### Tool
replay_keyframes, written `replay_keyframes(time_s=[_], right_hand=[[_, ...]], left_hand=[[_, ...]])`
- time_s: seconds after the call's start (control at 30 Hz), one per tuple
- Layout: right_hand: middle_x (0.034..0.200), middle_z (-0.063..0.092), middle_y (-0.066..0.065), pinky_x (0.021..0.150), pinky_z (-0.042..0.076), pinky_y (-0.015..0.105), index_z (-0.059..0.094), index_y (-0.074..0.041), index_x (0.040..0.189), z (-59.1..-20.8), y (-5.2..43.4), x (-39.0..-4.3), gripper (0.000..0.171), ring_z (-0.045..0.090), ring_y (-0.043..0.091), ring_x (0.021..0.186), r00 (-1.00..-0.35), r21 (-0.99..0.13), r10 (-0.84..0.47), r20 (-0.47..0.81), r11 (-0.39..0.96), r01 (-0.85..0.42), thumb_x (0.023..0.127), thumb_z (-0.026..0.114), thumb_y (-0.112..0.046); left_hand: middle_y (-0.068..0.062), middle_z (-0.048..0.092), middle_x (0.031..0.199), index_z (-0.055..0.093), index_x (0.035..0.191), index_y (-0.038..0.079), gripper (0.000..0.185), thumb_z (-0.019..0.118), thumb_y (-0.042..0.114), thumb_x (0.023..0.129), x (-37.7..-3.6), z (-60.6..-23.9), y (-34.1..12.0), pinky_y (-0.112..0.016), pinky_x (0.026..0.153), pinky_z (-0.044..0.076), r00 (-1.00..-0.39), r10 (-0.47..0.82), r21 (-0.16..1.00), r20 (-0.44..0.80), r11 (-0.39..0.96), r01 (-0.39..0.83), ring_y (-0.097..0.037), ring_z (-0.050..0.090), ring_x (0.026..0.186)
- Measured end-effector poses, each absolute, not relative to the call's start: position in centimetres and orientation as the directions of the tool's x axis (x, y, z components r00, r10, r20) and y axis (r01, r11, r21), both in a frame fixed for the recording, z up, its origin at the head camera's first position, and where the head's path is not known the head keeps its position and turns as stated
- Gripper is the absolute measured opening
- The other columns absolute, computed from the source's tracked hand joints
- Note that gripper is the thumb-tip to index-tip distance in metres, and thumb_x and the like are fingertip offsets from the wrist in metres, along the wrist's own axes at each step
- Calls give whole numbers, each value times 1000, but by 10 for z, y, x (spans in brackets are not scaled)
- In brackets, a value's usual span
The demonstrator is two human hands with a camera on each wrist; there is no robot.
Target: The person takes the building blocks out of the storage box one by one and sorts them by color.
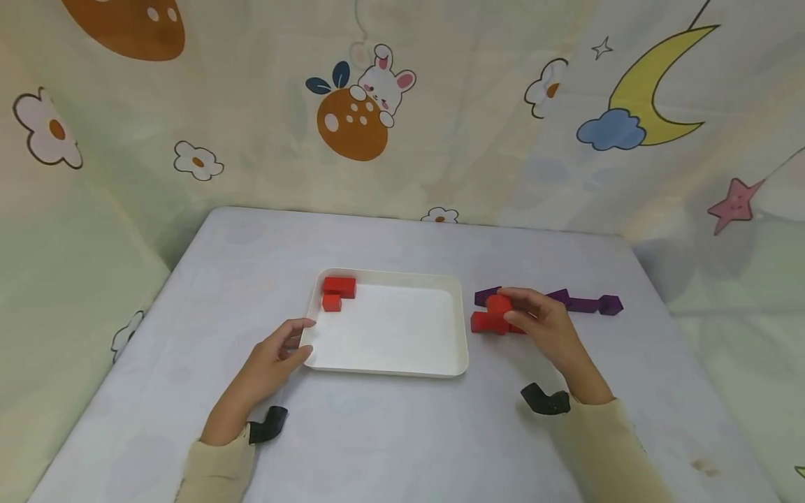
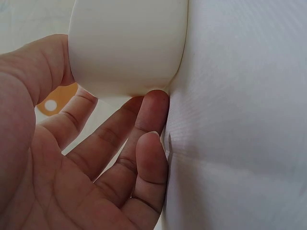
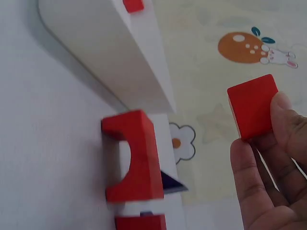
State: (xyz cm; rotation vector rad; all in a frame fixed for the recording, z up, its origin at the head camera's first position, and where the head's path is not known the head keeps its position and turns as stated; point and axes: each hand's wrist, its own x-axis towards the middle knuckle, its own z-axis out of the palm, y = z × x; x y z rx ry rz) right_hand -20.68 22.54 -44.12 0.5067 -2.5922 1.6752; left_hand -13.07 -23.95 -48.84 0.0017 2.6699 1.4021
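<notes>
Left hand (image 1: pixel 277 356), fingers relaxed, steadies the white tray (image 1: pixel 390 367) by its corner. Right hand (image 1: pixel 544 325) pinches a red block (image 3: pixel 253 106), lifted clear above the red arch block (image 3: pixel 136 163).

Most of the white tray (image 1: pixel 390 367) floor is left bare; only its far left corner is taken up by two red blocks (image 1: pixel 336 292). The near left corner is blocked by the left hand (image 1: pixel 277 356). Just right of the tray, passage is crowded by red blocks (image 1: pixel 487 321), the right hand (image 1: pixel 541 325), and purple blocks (image 1: pixel 588 304) behind.
</notes>
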Motion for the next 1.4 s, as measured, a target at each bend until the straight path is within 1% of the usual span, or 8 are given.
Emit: replay_keyframes(time_s=[0.17, 0.37, 0.53, 0.67, 0.8, 1.0, 1.27, 1.4], right_hand=[[132, 73, 5, 97, 48, 9, 66, 9, 138, -448, 256, -203, 38, 59, -12, 116, -953, -851, -225, 202, 442, -285, 101, 71, 4], [137, 66, 31, 95, 44, 4, 64, 7, 141, -460, 286, -201, 39, 52, -21, 113, -970, -793, -162, 179, 560, -240, 103, 70, -2], [134, 66, 35, 93, 41, 1, 62, 8, 142, -468, 304, -204, 40, 51, -22, 109, -973, -750, -125, 196, 619, -231, 103, 69, 2], [139, 63, 36, 90, 39, -1, 59, 8, 145, -473, 315, -207, 41, 67, 16, 122, -983, -721, -112, 143, 669, -181, 105, 66, 1], [143, 60, 37, 99, 51, 14, 58, 8, 146, -477, 322, -209, 42, 57, 53, 132, -992, -689, -112, 58, 715, -121, 105, 65, 1], [144, 58, 39, 109, 44, 67, 57, 9, 146, -484, 326, -213, 43, 55, 59, 134, -993, -667, -120, -23, 741, -74, 104, 66, 4], [145, 57, 39, 105, 48, 67, 56, 8, 148, -476, 324, -211, 45, 55, 60, 134, -993, -636, -116, -3, 767, -88, 105, 66, 2], [147, 57, 37, 102, 53, 49, 58, 5, 147, -459, 316, -205, 43, 56, 57, 134, -996, -619, -80, 48, 780, -93, 105, 66, 0]], left_hand=[[-24, 65, 145, 56, 150, 12, 46, 69, 14, 106, -130, -489, -240, -46, 97, 52, -991, 62, 820, -115, 569, -59, -36, 64, 124], [-25, 65, 145, 56, 150, 12, 46, 69, 13, 106, -131, -489, -240, -44, 94, 53, -992, 63, 817, -108, 574, -52, -36, 64, 122], [-25, 66, 143, 57, 149, 11, 46, 69, 12, 105, -131, -488, -241, -42, 93, 53, -993, 62, 819, -100, 571, -47, -35, 64, 120], [-25, 66, 144, 57, 149, 10, 46, 69, 11, 105, -131, -488, -241, -41, 93, 53, -994, 60, 818, -91, 573, -40, -36, 65, 122], [-25, 65, 144, 57, 149, 10, 46, 69, 11, 105, -131, -488, -241, -42, 95, 53, -994, 64, 817, -87, 575, -34, -37, 65, 124], [-25, 65, 145, 56, 150, 10, 46, 69, 11, 105, -132, -489, -241, -44, 96, 53, -993, 64, 815, -98, 577, -43, -38, 64, 124], [-25, 63, 147, 56, 150, 10, 46, 69, 11, 105, -132, -491, -242, -49, 100, 54, -994, 69, 822, -83, 569, -30, -41, 64, 128], [-25, 63, 148, 56, 150, 10, 46, 68, 12, 106, -132, -491, -242, -52, 102, 54, -993, 72, 823, -89, 567, -32, -41, 64, 128]])
